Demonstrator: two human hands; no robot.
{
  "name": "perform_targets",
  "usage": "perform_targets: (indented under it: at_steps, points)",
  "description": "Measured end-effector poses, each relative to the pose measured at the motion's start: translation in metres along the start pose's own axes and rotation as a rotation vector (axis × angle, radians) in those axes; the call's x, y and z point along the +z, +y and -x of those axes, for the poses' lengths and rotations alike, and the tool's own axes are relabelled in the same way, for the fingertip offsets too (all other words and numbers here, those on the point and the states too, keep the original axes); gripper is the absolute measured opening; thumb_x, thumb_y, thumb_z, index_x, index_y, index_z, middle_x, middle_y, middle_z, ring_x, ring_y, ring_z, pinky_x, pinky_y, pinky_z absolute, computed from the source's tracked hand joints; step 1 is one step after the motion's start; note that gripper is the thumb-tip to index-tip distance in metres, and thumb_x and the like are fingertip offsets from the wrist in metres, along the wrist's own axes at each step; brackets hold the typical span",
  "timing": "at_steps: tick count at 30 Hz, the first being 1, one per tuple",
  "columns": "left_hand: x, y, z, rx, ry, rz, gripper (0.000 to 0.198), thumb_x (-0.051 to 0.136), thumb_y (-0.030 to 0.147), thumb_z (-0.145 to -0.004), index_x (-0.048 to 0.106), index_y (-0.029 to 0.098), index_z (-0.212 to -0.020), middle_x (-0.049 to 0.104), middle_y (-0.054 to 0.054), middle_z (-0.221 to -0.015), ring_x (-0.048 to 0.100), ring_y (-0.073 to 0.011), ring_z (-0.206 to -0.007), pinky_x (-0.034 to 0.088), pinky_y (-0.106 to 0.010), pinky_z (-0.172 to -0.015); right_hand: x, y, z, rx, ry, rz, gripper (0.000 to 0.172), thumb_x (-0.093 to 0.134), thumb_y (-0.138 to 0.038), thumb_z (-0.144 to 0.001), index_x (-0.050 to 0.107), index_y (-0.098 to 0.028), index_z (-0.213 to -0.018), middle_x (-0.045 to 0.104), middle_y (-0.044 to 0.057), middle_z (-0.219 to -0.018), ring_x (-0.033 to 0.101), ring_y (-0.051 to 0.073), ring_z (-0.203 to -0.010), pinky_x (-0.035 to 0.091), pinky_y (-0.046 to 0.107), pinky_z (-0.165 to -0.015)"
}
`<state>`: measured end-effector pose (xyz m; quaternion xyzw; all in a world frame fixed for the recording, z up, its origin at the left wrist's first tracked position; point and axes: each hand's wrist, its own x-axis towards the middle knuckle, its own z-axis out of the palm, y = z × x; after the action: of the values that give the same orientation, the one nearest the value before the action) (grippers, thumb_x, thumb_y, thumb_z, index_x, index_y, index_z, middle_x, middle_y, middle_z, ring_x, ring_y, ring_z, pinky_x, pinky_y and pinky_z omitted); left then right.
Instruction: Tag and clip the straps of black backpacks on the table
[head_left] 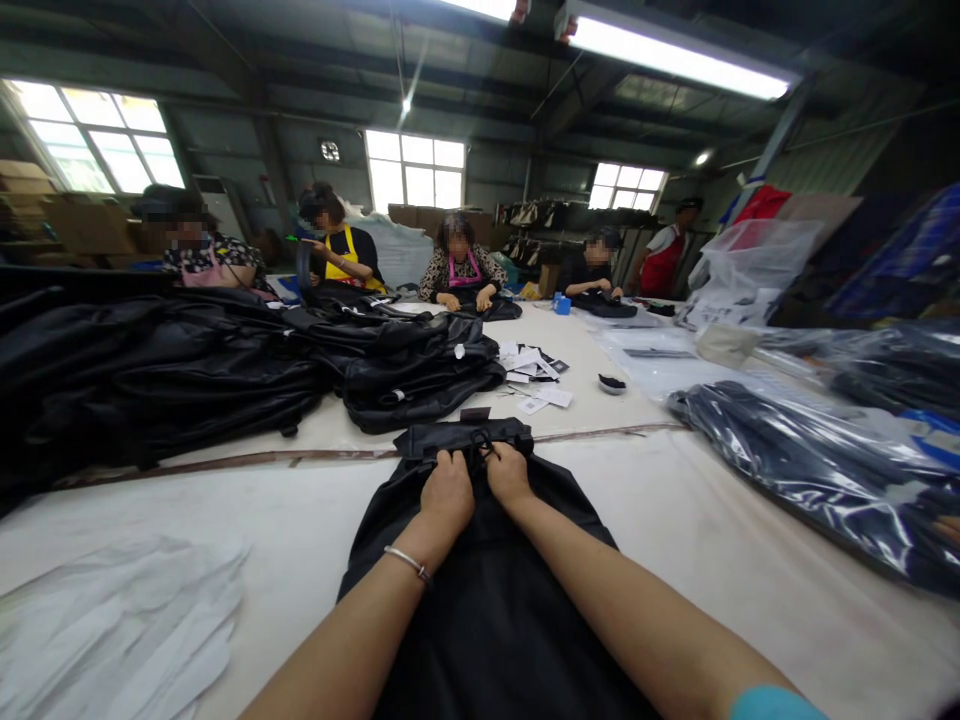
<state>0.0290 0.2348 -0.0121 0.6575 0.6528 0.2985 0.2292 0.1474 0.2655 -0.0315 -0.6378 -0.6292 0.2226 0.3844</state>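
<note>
While the bag [495, 620] lay on the table [675, 510], the right hand [508, 475] pinched a cord [482, 437] between its fingers at the bag's top. There too, the left hand [448, 495] had its fingers curled tight; what they pinched, I couldn't tell. Tags [529, 368] lay beyond the bag, a black heap [187, 360] left of it, wrapped goods [795, 470] right of it.

A tube lamp [679, 52] overhead on the right burns out to plain white; the far windows [418, 150] are overexposed against a dim ceiling [315, 55]; plastic wrapping [825, 490] on the right throws sharp glare; the near black fabric [502, 630] loses detail; the side edges look stretched, blue cloth [904, 255] blurred at far right.
</note>
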Motion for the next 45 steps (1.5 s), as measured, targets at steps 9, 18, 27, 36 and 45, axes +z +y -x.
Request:
perform_targets:
  at_steps: [9,18,27,36,45]
  points:
    - [0.006,-0.007,0.007,0.026,0.002,0.000,0.034,0.048,0.008,-0.082,0.056,0.016,-0.114,0.050,-0.018,-0.116,0.060,-0.0296,-0.101,0.043,-0.037,-0.090,0.009,-0.007,-0.027,-0.016,-0.105,0.235,0.027,0.046,-0.026,-0.089,0.069,-0.014,-0.081,0.070,0.013,-0.087,0.060,0.020,-0.081,0.041,0.028,-0.073]
    - [0.009,-0.021,0.013,-0.003,0.001,0.010,0.033,0.055,0.006,-0.074,0.058,0.015,-0.106,0.031,-0.019,-0.148,0.055,-0.0350,-0.114,0.038,-0.043,-0.101,0.012,-0.010,-0.038,-0.274,-0.339,0.277,0.021,0.052,-0.027,-0.089,0.069,-0.018,-0.081,0.071,0.004,-0.086,0.059,0.015,-0.081,0.040,0.022,-0.073]
    - [-0.002,-0.044,0.002,0.143,0.278,0.187,0.017,0.051,0.008,-0.078,0.059,0.020,-0.085,0.062,-0.011,-0.089,0.059,-0.0263,-0.093,0.043,-0.037,-0.093,0.005,-0.011,-0.027,-0.286,-0.339,0.464,0.026,0.039,-0.024,-0.094,0.064,-0.017,-0.097,0.066,0.011,-0.101,0.060,0.021,-0.088,0.039,0.029,-0.075]
    - [-0.003,-0.044,0.004,0.151,0.323,0.080,0.024,0.045,0.005,-0.079,0.061,0.018,-0.092,0.062,-0.013,-0.095,0.058,-0.0264,-0.098,0.043,-0.037,-0.096,-0.001,-0.011,-0.005,-0.249,-0.284,0.512,0.029,0.033,-0.024,-0.097,0.060,-0.025,-0.108,0.069,0.005,-0.105,0.062,0.018,-0.096,0.040,0.026,-0.079]
    - [-0.001,-0.030,0.017,0.168,0.259,-0.255,0.041,0.046,0.015,-0.086,0.051,0.017,-0.126,0.056,-0.012,-0.124,0.058,-0.0228,-0.111,0.050,-0.032,-0.092,0.011,-0.015,-0.022,-0.047,-0.279,0.595,0.035,0.037,-0.027,-0.093,0.069,-0.015,-0.098,0.070,0.017,-0.097,0.067,0.027,-0.092,0.048,0.035,-0.079]
